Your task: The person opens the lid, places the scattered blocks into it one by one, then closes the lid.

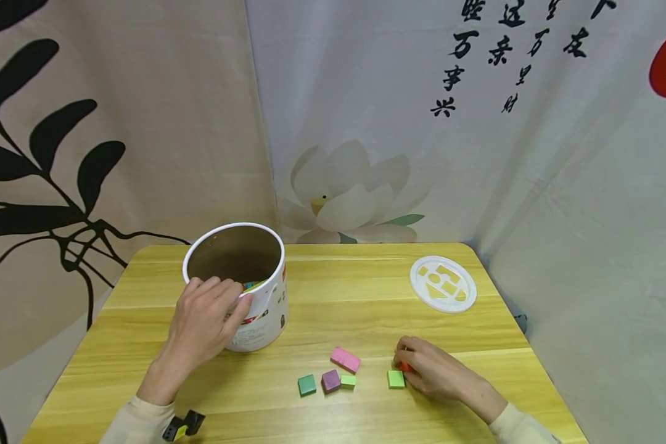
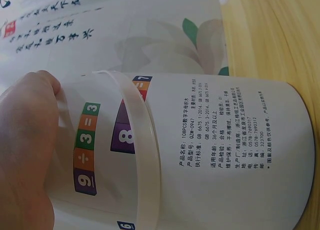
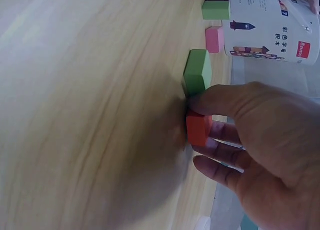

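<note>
My left hand [image 1: 204, 320] grips the near rim of a white bucket [image 1: 272, 308], fingers over the edge and thumb outside. Printed number tiles and text cover its wall in the left wrist view, where a white handle band [image 2: 145, 155] crosses it. Some coloured pieces show inside, mostly hidden by the wall. Over on the right, my right hand [image 1: 438, 371] holds a red block [image 3: 197, 129] between thumb and fingers, low at the tabletop. Right beside it sits a bright green block [image 1: 396, 379], close to the thumb tip.
Between the hands lie a pink block [image 1: 345, 360], a teal block [image 1: 307, 385], a purple block [image 1: 330, 382] and a light green block [image 1: 348, 382]. A white disc with cut-out shapes [image 1: 431, 300] lies at the back right of the wooden table [image 1: 355, 296]. Curtains hang behind.
</note>
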Demonstrator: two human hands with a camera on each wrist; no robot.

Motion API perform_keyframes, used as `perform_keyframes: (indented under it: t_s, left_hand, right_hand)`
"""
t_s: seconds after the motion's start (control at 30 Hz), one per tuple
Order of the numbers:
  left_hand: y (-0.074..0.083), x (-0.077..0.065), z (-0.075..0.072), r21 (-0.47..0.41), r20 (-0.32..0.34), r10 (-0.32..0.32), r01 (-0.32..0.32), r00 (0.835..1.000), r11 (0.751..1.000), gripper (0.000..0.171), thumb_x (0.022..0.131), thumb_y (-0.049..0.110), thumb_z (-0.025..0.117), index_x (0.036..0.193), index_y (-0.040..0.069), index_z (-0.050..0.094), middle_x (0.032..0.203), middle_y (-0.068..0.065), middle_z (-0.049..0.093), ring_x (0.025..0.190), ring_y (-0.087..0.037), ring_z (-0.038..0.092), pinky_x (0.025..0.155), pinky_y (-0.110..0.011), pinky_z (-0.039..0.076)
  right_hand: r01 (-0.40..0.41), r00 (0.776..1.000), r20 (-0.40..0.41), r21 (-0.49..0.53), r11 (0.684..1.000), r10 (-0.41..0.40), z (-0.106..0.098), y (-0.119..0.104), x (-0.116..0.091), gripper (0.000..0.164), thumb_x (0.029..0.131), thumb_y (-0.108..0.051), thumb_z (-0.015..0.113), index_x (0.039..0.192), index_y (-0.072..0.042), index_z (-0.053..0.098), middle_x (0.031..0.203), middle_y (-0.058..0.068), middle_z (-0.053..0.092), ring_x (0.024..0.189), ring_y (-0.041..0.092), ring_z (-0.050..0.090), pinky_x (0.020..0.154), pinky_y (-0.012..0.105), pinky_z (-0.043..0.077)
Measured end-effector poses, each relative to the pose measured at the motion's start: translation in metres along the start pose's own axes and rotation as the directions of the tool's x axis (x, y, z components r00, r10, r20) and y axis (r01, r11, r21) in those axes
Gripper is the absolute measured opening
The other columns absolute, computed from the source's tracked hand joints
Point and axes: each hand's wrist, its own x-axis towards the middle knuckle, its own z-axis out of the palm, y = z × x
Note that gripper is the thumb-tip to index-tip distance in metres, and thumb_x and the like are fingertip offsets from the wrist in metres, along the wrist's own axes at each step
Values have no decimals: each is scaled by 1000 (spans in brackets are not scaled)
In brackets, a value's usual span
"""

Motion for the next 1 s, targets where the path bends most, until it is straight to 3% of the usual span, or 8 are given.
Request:
perform_keyframes:
  t_s: [0.13, 0.4, 0.7, 1.0]
  left_hand:
    - [0, 0, 0, -1, 0, 0, 0, 1000, 1000, 33, 96, 33, 52, 69, 15, 45, 62, 3, 53, 59, -18, 43, 60, -37, 26]
    - [0, 0, 0, 2, 7, -3, 3, 1000, 1000, 33, 96, 34, 52, 69, 14, 46, 62, 3, 53, 59, -18, 44, 60, -36, 26]
    - [0, -1, 1, 3, 8, 3, -3, 1000, 1000, 34, 97, 34, 51, 70, 14, 46, 63, 3, 55, 60, -18, 44, 60, -37, 27]
    - [-1, 0, 0, 3, 2, 1, -1, 1000, 1000, 34, 97, 34, 51, 70, 14, 45, 61, 4, 51, 59, -18, 43, 60, -37, 26]
  right_hand:
    - [-4, 1000, 0, -20, 1000, 4, -5, 0, 3, 14, 86, -8, 76, 95, -18, 73, 100, -4, 60, 84, 6, 55, 74, 26, 54]
    - [29, 996, -86, -49, 998, -33, -22, 1, 17, 16, 80, -7, 78, 94, -12, 73, 99, -1, 59, 81, 7, 52, 67, 24, 53]
    - [48, 990, -132, -68, 997, -57, -40, 1, 38, 18, 80, -7, 77, 95, -16, 70, 100, -3, 58, 81, 7, 52, 66, 24, 52]
    - [122, 968, -216, -46, 991, -129, -65, -3, 68, 16, 82, -7, 76, 95, -15, 69, 99, -2, 58, 76, 8, 54, 65, 23, 51]
